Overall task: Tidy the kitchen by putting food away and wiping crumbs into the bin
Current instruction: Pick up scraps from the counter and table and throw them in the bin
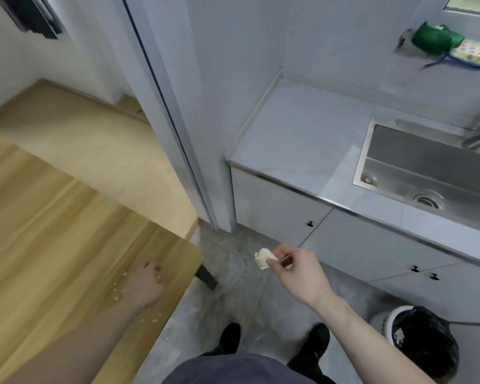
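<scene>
My right hand [297,270] pinches a small crumpled white tissue [263,257] in the air above the grey floor, between the wooden table and the cabinets. My left hand [147,282] rests on the wooden table [53,217] near its right corner, fingers curled over scattered crumbs [118,291]. More crumbs lie by my forearm near the table edge. A bin [421,342] with a black liner stands on the floor at lower right, with scraps inside.
A grey counter [297,134] with a steel sink [427,167] and tap runs along the right. White cabinet doors with black knobs sit below. Cloths hang on the wall at top right [455,45]. A sliding door frame stands centre. My shoes are on the floor below.
</scene>
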`<state>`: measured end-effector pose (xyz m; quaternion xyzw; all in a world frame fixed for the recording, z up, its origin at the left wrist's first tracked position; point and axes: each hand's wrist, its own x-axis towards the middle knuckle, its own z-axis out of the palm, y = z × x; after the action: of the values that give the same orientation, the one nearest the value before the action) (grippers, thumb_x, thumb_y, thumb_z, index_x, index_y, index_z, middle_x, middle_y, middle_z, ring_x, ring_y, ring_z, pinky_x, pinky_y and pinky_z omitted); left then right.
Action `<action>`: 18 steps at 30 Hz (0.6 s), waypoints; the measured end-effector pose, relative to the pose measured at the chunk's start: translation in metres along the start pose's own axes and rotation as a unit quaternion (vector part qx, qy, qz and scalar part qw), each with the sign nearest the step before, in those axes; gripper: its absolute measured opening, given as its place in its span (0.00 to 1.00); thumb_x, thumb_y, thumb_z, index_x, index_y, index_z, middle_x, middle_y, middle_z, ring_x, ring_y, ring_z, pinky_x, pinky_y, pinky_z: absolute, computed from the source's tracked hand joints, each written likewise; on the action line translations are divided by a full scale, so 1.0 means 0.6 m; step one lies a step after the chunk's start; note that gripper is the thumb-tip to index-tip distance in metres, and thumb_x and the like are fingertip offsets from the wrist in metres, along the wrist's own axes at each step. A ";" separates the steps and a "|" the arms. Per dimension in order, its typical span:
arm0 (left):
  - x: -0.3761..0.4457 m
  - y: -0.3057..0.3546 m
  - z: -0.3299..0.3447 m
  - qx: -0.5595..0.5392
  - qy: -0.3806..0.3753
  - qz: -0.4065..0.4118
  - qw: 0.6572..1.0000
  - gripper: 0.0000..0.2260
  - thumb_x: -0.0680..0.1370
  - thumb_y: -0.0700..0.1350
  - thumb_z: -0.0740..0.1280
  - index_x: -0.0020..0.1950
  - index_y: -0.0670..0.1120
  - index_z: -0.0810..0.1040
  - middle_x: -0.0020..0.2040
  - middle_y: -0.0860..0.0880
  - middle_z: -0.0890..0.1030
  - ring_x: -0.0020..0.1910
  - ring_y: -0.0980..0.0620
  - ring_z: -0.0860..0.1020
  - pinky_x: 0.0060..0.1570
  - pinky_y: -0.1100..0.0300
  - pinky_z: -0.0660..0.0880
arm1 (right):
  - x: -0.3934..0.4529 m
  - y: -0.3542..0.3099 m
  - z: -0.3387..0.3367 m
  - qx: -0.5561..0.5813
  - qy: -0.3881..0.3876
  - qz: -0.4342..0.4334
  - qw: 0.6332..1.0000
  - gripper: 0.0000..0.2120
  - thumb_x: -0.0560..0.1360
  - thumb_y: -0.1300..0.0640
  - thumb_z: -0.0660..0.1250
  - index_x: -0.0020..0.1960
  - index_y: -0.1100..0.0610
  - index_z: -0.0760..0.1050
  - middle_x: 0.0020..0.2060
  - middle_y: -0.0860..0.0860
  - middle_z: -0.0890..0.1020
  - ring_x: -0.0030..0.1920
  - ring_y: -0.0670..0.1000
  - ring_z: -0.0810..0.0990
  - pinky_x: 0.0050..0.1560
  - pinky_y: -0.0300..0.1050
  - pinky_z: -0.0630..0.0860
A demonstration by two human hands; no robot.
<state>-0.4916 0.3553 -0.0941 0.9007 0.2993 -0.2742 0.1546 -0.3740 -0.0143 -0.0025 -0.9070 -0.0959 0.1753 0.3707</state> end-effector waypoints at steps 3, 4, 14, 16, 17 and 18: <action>0.029 -0.060 0.010 0.032 -0.005 -0.022 0.999 0.20 0.79 0.48 0.67 0.70 0.48 0.74 0.76 0.45 0.67 0.69 0.43 0.72 0.62 0.50 0.76 | -0.018 -0.028 0.041 -0.013 0.000 0.006 1.000 0.08 0.74 0.49 0.73 0.38 0.42 0.76 0.34 0.42 0.81 0.37 0.43 0.80 0.41 0.40 0.77; 0.037 -0.074 0.015 0.039 -0.012 -0.025 0.999 0.19 0.79 0.50 0.67 0.70 0.48 0.75 0.76 0.44 0.66 0.71 0.42 0.71 0.67 0.50 0.73 | -0.026 -0.035 0.051 -0.015 -0.001 0.012 1.000 0.08 0.74 0.49 0.73 0.38 0.43 0.76 0.34 0.42 0.82 0.38 0.43 0.80 0.41 0.40 0.77; 0.067 -0.094 0.032 0.032 -0.047 -0.022 0.998 0.17 0.79 0.50 0.61 0.61 0.45 0.83 0.66 0.42 0.78 0.68 0.44 0.74 0.65 0.55 0.72 | -0.086 -0.044 0.084 -0.015 0.016 0.065 0.998 0.06 0.74 0.49 0.73 0.40 0.47 0.79 0.36 0.42 0.83 0.39 0.42 0.81 0.44 0.42 0.79; 0.059 -0.085 0.014 0.028 -0.045 -0.019 0.998 0.16 0.81 0.50 0.61 0.62 0.44 0.82 0.66 0.42 0.78 0.66 0.43 0.76 0.63 0.54 0.73 | -0.098 -0.043 0.086 -0.009 0.026 0.073 0.997 0.06 0.74 0.49 0.74 0.40 0.47 0.79 0.36 0.42 0.83 0.39 0.42 0.81 0.43 0.41 0.79; 0.053 -0.077 0.002 0.030 -0.041 -0.012 0.999 0.15 0.80 0.49 0.62 0.60 0.43 0.83 0.64 0.41 0.79 0.63 0.42 0.78 0.59 0.53 0.76 | -0.103 -0.042 0.086 -0.005 0.030 0.076 0.997 0.07 0.74 0.49 0.74 0.40 0.47 0.79 0.36 0.42 0.83 0.39 0.42 0.81 0.43 0.41 0.79; 0.046 -0.067 -0.012 0.032 -0.035 0.003 0.999 0.14 0.80 0.48 0.62 0.55 0.42 0.84 0.59 0.41 0.81 0.59 0.41 0.81 0.54 0.52 0.78 | -0.109 -0.041 0.084 0.002 0.035 0.080 0.996 0.07 0.74 0.49 0.74 0.40 0.47 0.79 0.36 0.42 0.84 0.39 0.42 0.81 0.43 0.40 0.79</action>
<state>-0.4953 0.4020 -0.1092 0.8960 0.2820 -0.3145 0.1369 -0.4546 0.0154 -0.0023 -0.9165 -0.0096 0.1726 0.3608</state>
